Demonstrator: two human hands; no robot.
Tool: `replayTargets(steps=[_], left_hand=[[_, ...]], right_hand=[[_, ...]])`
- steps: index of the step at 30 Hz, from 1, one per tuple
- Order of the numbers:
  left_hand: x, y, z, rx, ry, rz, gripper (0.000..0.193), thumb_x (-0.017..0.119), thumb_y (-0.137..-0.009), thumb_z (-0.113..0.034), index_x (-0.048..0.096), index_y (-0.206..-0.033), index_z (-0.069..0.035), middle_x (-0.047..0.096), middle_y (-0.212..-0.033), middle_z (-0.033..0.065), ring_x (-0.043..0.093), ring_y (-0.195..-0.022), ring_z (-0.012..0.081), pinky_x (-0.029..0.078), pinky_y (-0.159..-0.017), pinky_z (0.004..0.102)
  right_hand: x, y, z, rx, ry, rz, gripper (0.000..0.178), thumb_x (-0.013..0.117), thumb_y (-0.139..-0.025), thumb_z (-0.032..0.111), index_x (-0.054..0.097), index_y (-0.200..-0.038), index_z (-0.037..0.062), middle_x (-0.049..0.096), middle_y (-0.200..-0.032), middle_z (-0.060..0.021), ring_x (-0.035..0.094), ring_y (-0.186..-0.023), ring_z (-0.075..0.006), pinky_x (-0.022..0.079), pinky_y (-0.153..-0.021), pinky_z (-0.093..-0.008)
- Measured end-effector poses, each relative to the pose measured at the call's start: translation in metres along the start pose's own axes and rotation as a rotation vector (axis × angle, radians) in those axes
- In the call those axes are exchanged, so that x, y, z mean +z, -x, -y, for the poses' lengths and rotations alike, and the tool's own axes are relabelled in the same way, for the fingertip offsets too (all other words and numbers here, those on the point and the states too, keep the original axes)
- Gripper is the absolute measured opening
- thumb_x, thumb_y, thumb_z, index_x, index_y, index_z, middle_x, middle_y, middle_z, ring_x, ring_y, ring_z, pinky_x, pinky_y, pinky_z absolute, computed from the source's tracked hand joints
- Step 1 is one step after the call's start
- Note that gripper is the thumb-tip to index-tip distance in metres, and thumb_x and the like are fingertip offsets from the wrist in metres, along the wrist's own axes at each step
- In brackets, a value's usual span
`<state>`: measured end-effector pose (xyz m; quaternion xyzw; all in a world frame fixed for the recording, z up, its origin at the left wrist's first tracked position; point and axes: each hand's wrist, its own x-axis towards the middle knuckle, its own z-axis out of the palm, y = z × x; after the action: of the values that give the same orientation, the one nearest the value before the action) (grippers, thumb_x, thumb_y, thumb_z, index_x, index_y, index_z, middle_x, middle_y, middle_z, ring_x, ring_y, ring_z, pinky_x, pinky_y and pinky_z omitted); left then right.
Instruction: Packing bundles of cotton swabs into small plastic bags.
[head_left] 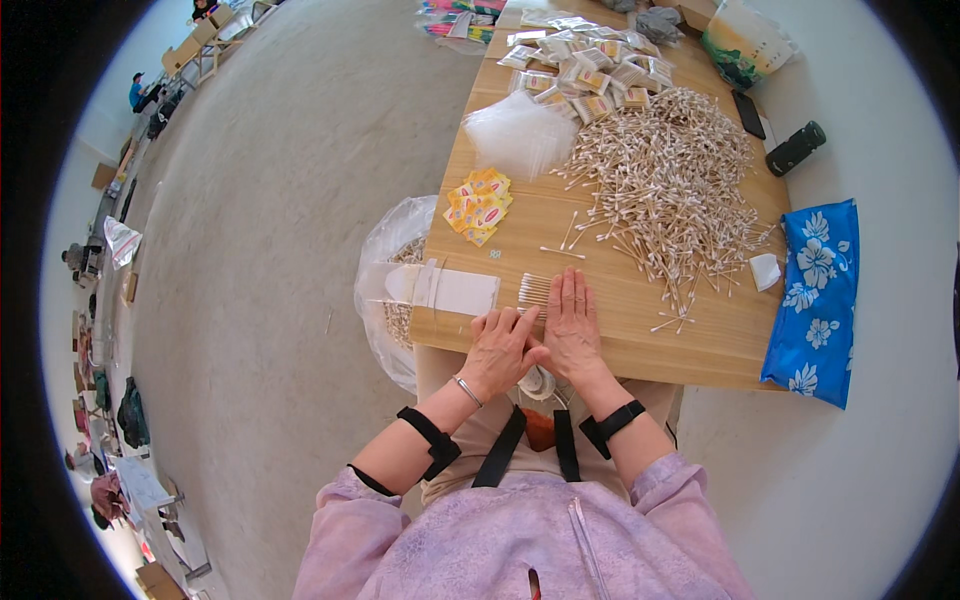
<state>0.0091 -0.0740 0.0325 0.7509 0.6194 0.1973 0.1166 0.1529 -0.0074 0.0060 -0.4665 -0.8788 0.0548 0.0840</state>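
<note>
A short row of white-tipped cotton swabs (533, 288) lies side by side near the table's front edge. My right hand (572, 325) rests flat along the row's right side, its fingers stretched out and held together. At the near end of the swabs is my left hand (503, 345), with its fingers partly bent and apart, the index fingertip at the row and the thumb reaching toward my right hand. Neither hand visibly grips anything. Just left of the row sits a flat white card-like piece (467, 292) with a band across it. A large heap of loose cotton swabs (670, 180) spreads farther right.
Yellow printed cards (478, 207) and clear plastic bags (520, 135) lie beyond my left hand. Filled swab packets (590, 65) are piled at the back. A blue floral pouch (815, 300), black flask (796, 149) and phone (747, 114) line the right. A bag of swabs (392, 230) hangs beside the left edge.
</note>
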Motion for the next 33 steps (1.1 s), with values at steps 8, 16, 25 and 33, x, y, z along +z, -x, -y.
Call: replayTargets(steps=[8, 16, 25, 33], left_hand=[[-0.002, -0.011, -0.006, -0.1, 0.054, 0.031, 0.061, 0.056, -0.086, -0.042, 0.042, -0.135, -0.008, 0.049, -0.1, 0.011, 0.046, -0.098, 0.0272, 0.031, -0.086, 0.0403], [-0.003, -0.015, -0.005, -0.109, 0.092, 0.028, 0.06, 0.054, -0.088, -0.042, 0.042, -0.136, -0.008, 0.05, -0.098, 0.0113, 0.048, -0.096, 0.0278, 0.032, -0.084, 0.0408], [-0.004, -0.018, -0.003, -0.109, 0.068, 0.063, 0.059, 0.054, -0.089, -0.041, 0.042, -0.136, -0.008, 0.051, -0.096, 0.0118, 0.049, -0.094, 0.0281, 0.034, -0.083, 0.0412], [-0.007, -0.027, -0.006, -0.156, 0.084, 0.052, 0.061, 0.054, -0.088, -0.041, 0.041, -0.136, -0.006, 0.055, -0.097, 0.0127, 0.053, -0.093, 0.0287, 0.036, -0.082, 0.0415]], right_hand=[[-0.004, 0.001, 0.001, 0.018, -0.074, 0.025, 0.101, 0.061, -0.073, 0.043, 0.011, -0.144, -0.0087, 0.009, -0.152, -0.0263, 0.006, -0.143, -0.0379, 0.006, -0.116, -0.0458], [-0.005, -0.001, 0.002, 0.029, -0.022, 0.066, 0.097, 0.057, -0.075, 0.044, 0.012, -0.144, -0.0086, 0.009, -0.152, -0.0263, 0.005, -0.143, -0.0376, 0.005, -0.116, -0.0458], [-0.005, -0.001, 0.003, 0.035, -0.054, 0.05, 0.094, 0.056, -0.076, 0.042, 0.013, -0.143, -0.0089, 0.009, -0.152, -0.026, 0.005, -0.143, -0.0375, 0.004, -0.116, -0.046], [-0.005, -0.001, 0.003, 0.036, -0.065, 0.047, 0.092, 0.054, -0.075, 0.041, 0.015, -0.144, -0.008, 0.01, -0.152, -0.0261, 0.005, -0.143, -0.0382, 0.003, -0.116, -0.046]])
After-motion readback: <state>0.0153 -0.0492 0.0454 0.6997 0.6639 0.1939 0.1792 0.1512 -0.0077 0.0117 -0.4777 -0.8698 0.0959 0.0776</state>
